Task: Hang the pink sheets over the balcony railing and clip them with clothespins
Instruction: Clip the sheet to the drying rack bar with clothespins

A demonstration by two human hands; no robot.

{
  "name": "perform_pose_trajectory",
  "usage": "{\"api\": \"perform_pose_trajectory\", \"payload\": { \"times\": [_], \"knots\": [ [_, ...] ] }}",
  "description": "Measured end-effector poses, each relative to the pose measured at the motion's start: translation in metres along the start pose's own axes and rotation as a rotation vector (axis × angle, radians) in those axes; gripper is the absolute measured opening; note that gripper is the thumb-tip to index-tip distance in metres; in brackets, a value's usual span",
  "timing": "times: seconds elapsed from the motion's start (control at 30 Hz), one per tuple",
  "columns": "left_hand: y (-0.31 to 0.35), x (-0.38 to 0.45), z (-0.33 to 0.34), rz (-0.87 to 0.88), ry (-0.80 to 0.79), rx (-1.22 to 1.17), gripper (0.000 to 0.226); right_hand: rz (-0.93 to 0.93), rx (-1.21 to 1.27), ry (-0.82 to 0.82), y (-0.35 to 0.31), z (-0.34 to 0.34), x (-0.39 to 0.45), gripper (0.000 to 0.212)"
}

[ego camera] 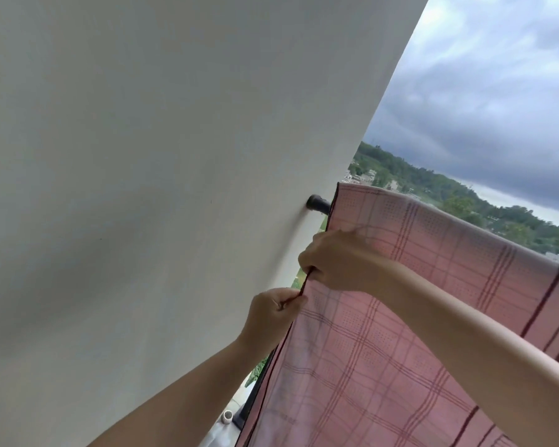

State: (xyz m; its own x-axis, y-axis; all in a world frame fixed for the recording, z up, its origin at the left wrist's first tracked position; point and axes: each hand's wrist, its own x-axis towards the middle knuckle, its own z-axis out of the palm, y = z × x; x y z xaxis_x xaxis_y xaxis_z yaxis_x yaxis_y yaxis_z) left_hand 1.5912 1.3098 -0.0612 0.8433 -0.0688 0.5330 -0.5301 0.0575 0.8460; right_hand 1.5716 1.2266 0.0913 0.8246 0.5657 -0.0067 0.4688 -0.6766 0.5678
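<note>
Where sheet (384,333) drapes railing (318,204), hands pinching edge

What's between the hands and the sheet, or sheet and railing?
Nothing visible. Both the left hand and right hand already pinch the sheet at its dark edge, and it is draped over the railing by the wall.

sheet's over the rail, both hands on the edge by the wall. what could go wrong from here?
1. No clothespin shows on the pink sheet; the sky is dark and it could likely slide off the railing.
2. Left hand and right hand only pinch the hem; a tug could pull it loose.
</note>
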Motion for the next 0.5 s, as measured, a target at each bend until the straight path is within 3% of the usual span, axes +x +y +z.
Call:
{"api": "perform_pose_trajectory", "payload": {
  "times": [0.17, 0.27, 0.4, 0.5],
  "knots": [
    [-0.002, -0.01, 0.001, -0.031, 0.1, 0.007, 0.021, -0.001, 0.292, 0.278, 0.005, -0.005, -0.014, 0.027],
    [-0.002, -0.012, 0.008, -0.014, 0.176, 0.018, 0.016, 0.015, 0.416, 0.422, 0.006, -0.016, -0.023, 0.022],
    [-0.001, -0.014, 0.012, -0.084, 0.171, -0.034, 0.014, 0.121, 0.419, 0.337, 0.005, -0.025, -0.022, 0.022],
    [0.004, -0.012, 0.011, -0.11, 0.188, -0.067, 0.012, 0.167, 0.472, 0.163, 0.005, -0.031, -0.017, 0.029]
  ]
}}
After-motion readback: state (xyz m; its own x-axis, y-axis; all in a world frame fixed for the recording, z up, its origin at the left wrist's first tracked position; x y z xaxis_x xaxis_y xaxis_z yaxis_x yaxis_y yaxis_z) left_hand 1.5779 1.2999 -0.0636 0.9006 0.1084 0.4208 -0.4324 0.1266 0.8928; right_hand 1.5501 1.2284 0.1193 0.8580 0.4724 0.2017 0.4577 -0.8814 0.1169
